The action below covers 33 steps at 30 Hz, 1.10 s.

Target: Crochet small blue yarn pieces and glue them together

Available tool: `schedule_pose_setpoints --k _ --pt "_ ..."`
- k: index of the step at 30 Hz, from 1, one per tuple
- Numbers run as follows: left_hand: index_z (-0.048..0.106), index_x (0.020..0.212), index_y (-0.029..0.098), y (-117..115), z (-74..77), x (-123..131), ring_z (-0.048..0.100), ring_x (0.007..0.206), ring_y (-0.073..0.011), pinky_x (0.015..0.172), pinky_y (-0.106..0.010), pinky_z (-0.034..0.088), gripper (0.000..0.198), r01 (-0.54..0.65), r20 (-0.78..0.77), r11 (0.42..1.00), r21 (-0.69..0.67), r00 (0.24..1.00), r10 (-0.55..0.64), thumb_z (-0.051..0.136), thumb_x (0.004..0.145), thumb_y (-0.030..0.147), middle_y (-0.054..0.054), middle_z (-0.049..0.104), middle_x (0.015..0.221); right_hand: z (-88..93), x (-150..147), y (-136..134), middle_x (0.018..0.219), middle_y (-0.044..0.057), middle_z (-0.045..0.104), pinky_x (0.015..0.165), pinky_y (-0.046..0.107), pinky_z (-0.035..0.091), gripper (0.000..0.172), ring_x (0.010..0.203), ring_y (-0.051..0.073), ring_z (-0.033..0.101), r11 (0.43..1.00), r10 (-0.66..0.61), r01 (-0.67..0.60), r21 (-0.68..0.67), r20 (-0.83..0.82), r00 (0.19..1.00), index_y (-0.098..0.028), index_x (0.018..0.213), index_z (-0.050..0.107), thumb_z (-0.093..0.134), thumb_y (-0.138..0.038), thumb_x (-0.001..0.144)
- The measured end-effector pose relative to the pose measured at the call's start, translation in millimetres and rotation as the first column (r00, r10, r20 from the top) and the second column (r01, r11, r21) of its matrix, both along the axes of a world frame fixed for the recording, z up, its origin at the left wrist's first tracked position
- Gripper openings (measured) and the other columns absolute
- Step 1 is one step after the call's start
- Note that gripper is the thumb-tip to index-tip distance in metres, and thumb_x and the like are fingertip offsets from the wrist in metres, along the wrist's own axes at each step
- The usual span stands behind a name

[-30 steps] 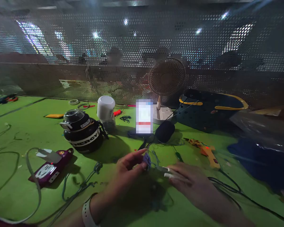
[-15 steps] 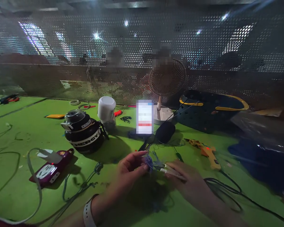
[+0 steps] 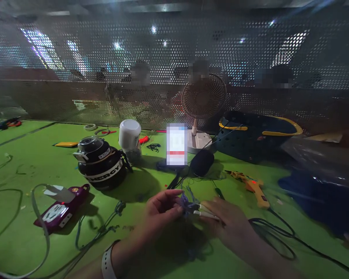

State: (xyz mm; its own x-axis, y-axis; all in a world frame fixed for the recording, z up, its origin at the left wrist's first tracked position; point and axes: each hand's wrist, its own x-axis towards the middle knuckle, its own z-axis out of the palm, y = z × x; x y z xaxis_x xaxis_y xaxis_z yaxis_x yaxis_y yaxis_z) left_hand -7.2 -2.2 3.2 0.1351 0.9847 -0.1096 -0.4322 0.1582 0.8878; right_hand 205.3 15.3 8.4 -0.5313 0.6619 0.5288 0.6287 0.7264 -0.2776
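Note:
My left hand (image 3: 164, 209) pinches a small bundle of purple-blue yarn (image 3: 185, 200) between thumb and fingers, with loose strands sticking up. My right hand (image 3: 225, 215) is closed around white-handled snips (image 3: 206, 211). Their dark tips reach the right side of the yarn; whether the blades are apart is too blurred to tell. Just beyond my hands lie a dark ball of yarn (image 3: 202, 162) and a phone (image 3: 177, 145) standing upright with its screen lit. A dark green slim tool (image 3: 219, 193) lies behind my right hand.
A yellow glue gun (image 3: 254, 188) with a trailing cable lies at right, before a dark basket (image 3: 244, 143). A fan (image 3: 203, 97) stands behind. On the left are a black bottle (image 3: 103, 166), a white-lidded jar (image 3: 130, 135), a purple power strip (image 3: 61, 211) and loose cords (image 3: 104, 228).
The snips in my right hand have moved slightly left, bringing their tips up to the yarn. My left hand keeps its pinch. The whole view has shifted a little.

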Motion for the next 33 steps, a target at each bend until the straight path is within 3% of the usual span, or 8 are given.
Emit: schedule_pose_setpoints --k 7,11,14,21,25,27,30,33 --pt "0.073 0.099 0.022 -1 -0.4 0 0.062 0.069 -0.0109 0.065 -0.022 0.052 0.033 -0.010 -0.036 1.000 0.015 0.999 0.011 0.082 0.067 0.022 0.000 0.068 0.076 6.1 -2 -4 0.060 0.003 0.063 0.047 0.026 0.040 0.052 0.053 0.016 0.058 0.997 -0.034 0.030 -0.069 -0.053 0.998 -0.019 0.079 0.069 0.034 -0.052 0.098" --pt "0.071 0.106 0.023 0 1.5 -2 0.064 0.076 -0.0127 0.070 -0.023 0.052 0.034 -0.039 -0.156 0.993 0.110 0.986 0.056 0.078 0.072 0.019 -0.001 0.070 0.083 3.4 10 7 0.077 0.006 0.072 0.053 0.028 0.048 0.044 0.062 0.019 0.066 0.946 -0.285 0.251 -0.203 -0.162 0.945 -0.018 0.099 0.068 0.044 -0.054 0.094" --pt "0.067 0.113 0.026 1 2.6 -5 0.065 0.081 -0.0146 0.074 -0.026 0.053 0.039 -0.074 -0.240 0.974 0.212 0.963 0.125 0.074 0.076 0.017 -0.001 0.070 0.085 3.3 25 21 0.081 0.006 0.075 0.051 0.030 0.048 0.033 0.065 0.024 0.069 0.869 -0.420 0.415 -0.268 0.043 0.906 -0.020 0.096 0.070 0.054 -0.048 0.089" --pt "0.071 0.068 0.021 1 -1.2 -10 0.063 0.090 -0.0182 0.099 -0.039 0.041 0.015 0.003 -0.371 0.844 0.537 0.899 0.233 0.067 0.079 0.012 -0.003 0.070 0.087 7.4 48 36 0.094 0.011 0.075 0.065 0.040 0.052 0.025 0.084 0.032 0.069 0.843 -0.301 0.454 -0.290 0.444 0.844 -0.019 0.103 0.072 0.062 -0.028 0.082" --pt "0.068 0.066 0.020 0 -1.0 -9 0.064 0.087 -0.0184 0.083 -0.033 0.047 0.017 0.047 -0.390 0.835 0.549 0.898 0.206 0.066 0.081 0.013 -0.004 0.068 0.090 11.6 39 29 0.115 0.016 0.068 0.088 0.050 0.045 0.043 0.108 0.037 0.060 0.887 -0.284 0.362 -0.285 0.281 0.917 -0.018 0.114 0.068 0.068 -0.027 0.071" --pt "0.069 0.067 0.020 -1 -0.6 -8 0.064 0.086 -0.0182 0.080 -0.031 0.047 0.018 0.098 -0.423 0.810 0.578 0.885 0.195 0.064 0.082 0.011 -0.005 0.067 0.089 16.1 25 20 0.115 0.013 0.067 0.090 0.047 0.044 0.033 0.108 0.033 0.058 0.887 -0.263 0.258 -0.383 0.040 0.964 -0.021 0.109 0.068 0.059 -0.034 0.080" --pt "0.070 0.068 0.020 -3 -1.1 -7 0.063 0.092 -0.0194 0.082 -0.030 0.047 0.017 0.169 -0.471 0.759 0.629 0.860 0.199 0.065 0.080 0.009 -0.006 0.066 0.093 19.9 -3 7 0.080 0.005 0.068 0.069 0.034 0.047 0.043 0.077 0.022 0.063 0.633 -0.185 -0.087 -0.769 -0.259 0.948 -0.021 0.086 0.068 0.040 -0.053 0.093" --pt "0.071 0.069 0.021 -6 -1.8 -6 0.062 0.097 -0.0207 0.087 -0.031 0.046 0.016 0.196 -0.486 0.751 0.631 0.854 0.186 0.066 0.078 0.009 -0.007 0.066 0.098 17.2 -22 2 0.061 -0.002 0.055 0.055 0.026 0.039 0.045 0.058 0.014 0.052 0.412 -0.237 -0.303 -0.859 -0.423 0.875 -0.018 0.069 0.061 0.056 -0.061 0.083"
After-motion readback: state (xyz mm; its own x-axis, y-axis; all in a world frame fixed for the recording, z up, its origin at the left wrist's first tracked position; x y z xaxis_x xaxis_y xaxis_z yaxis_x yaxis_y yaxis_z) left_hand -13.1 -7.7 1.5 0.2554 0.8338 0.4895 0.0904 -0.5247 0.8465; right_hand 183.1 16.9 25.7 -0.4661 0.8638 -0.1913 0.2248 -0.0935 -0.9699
